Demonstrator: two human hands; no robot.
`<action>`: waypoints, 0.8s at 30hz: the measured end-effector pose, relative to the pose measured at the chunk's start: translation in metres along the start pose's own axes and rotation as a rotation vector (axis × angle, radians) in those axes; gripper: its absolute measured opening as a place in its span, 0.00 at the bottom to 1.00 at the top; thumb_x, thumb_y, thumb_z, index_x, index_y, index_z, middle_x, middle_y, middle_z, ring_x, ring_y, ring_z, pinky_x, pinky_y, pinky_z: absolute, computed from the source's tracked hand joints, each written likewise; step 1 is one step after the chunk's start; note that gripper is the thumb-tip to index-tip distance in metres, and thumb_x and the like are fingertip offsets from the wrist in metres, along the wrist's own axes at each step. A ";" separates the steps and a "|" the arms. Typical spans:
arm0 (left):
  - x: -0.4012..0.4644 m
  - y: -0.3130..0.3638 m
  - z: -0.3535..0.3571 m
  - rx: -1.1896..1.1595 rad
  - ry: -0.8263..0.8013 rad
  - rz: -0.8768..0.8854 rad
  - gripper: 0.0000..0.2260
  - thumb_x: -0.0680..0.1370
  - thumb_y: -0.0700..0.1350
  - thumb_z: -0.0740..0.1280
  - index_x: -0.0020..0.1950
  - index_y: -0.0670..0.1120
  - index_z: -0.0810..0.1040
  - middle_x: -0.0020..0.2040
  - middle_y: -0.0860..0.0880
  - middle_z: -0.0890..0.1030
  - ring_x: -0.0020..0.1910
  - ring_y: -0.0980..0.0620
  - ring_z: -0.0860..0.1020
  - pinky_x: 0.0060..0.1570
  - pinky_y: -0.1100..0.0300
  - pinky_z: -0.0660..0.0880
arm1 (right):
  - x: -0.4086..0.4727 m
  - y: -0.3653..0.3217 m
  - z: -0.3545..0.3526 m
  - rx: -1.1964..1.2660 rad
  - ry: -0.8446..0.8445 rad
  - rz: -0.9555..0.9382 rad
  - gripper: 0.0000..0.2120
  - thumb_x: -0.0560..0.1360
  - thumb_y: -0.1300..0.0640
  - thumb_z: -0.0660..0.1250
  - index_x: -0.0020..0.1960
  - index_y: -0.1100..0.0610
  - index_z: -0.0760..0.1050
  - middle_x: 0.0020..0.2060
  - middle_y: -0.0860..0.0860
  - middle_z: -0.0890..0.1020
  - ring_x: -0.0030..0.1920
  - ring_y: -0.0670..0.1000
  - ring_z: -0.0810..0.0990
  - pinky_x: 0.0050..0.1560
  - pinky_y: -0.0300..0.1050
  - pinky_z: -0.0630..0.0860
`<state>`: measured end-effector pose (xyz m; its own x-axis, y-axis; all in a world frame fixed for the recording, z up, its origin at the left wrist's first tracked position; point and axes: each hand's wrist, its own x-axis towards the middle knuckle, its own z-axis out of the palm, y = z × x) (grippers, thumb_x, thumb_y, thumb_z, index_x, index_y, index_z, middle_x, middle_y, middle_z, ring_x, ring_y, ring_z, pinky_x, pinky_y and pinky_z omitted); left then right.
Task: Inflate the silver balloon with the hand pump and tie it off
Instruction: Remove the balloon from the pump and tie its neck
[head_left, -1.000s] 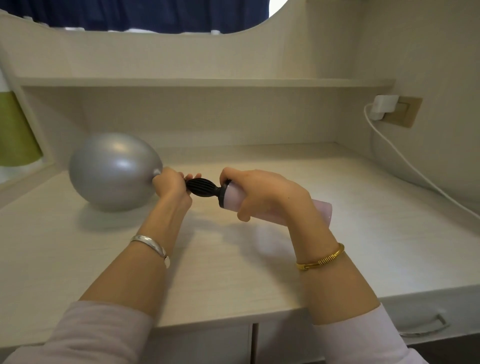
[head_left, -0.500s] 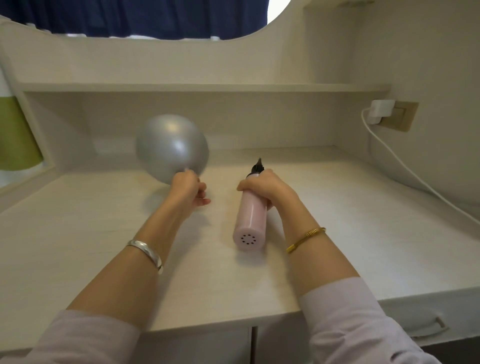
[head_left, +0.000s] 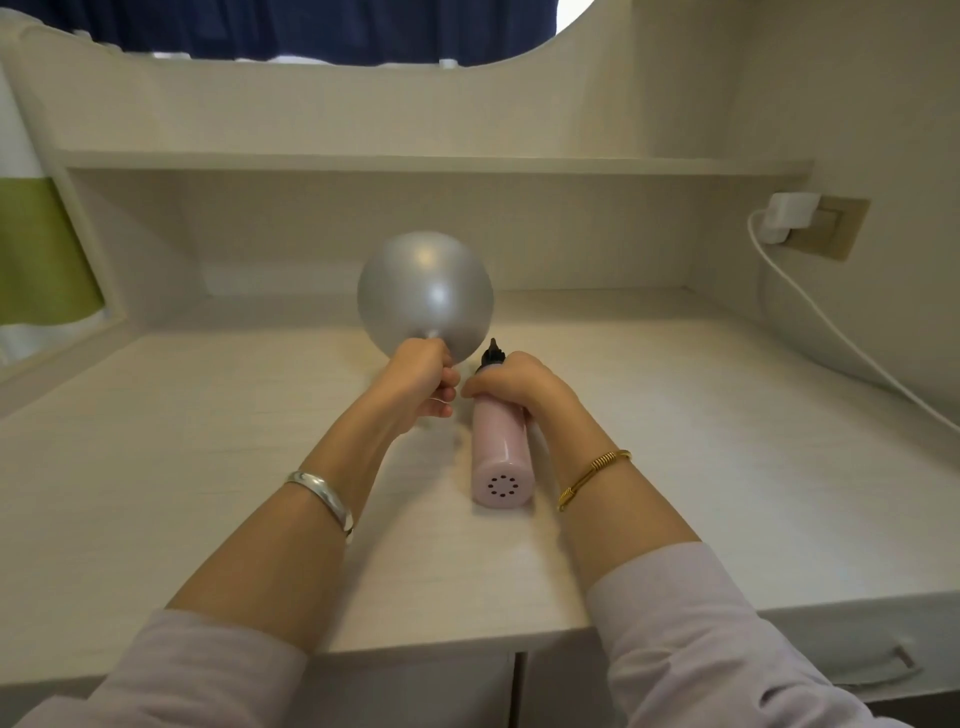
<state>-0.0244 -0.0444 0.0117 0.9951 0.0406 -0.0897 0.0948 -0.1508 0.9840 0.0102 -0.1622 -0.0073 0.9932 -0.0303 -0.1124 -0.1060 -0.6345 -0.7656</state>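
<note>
The inflated silver balloon (head_left: 425, 293) is held up above the desk, with my left hand (head_left: 418, 382) pinched shut on its neck just below the round body. The pink hand pump (head_left: 500, 447) lies on the desk with its black nozzle (head_left: 492, 353) pointing away from me and its perforated end facing me. My right hand (head_left: 519, 387) grips the pump near the nozzle end. The two hands are almost touching. The balloon's neck is off the nozzle.
The pale wooden desk (head_left: 208, 493) has a shelf (head_left: 415, 163) across the back. A white charger (head_left: 789, 213) sits in a wall socket at the right, its cable (head_left: 841, 332) trailing down over the desk's right side. A drawer handle (head_left: 883, 670) shows at the front right.
The balloon came off the pump nozzle and my left hand carried it up and to the right, close to my right hand. My right hand turned the pump and laid it on the desk.
</note>
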 end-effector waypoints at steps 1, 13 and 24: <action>0.000 0.000 0.000 0.003 -0.003 0.000 0.13 0.76 0.36 0.51 0.31 0.46 0.62 0.26 0.49 0.64 0.25 0.51 0.63 0.20 0.66 0.64 | 0.000 -0.001 0.000 -0.014 -0.003 -0.002 0.14 0.67 0.52 0.71 0.36 0.57 0.67 0.40 0.55 0.76 0.43 0.57 0.78 0.41 0.47 0.75; -0.002 0.003 0.001 0.154 0.021 0.113 0.13 0.78 0.39 0.51 0.34 0.45 0.65 0.28 0.48 0.66 0.26 0.51 0.64 0.23 0.63 0.65 | -0.049 -0.033 -0.038 -0.132 0.254 -0.749 0.08 0.68 0.65 0.63 0.43 0.54 0.73 0.29 0.48 0.73 0.30 0.47 0.70 0.32 0.42 0.65; -0.014 0.023 -0.005 0.403 0.033 0.405 0.16 0.75 0.35 0.51 0.29 0.45 0.66 0.27 0.46 0.68 0.25 0.48 0.67 0.25 0.61 0.68 | -0.049 -0.036 -0.020 -0.411 0.370 -0.781 0.19 0.72 0.62 0.59 0.58 0.46 0.76 0.48 0.52 0.82 0.50 0.57 0.78 0.41 0.46 0.71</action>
<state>-0.0365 -0.0439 0.0362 0.9535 -0.0690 0.2935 -0.2849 -0.5252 0.8019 -0.0334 -0.1534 0.0379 0.7362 0.3188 0.5969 0.5483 -0.7981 -0.2499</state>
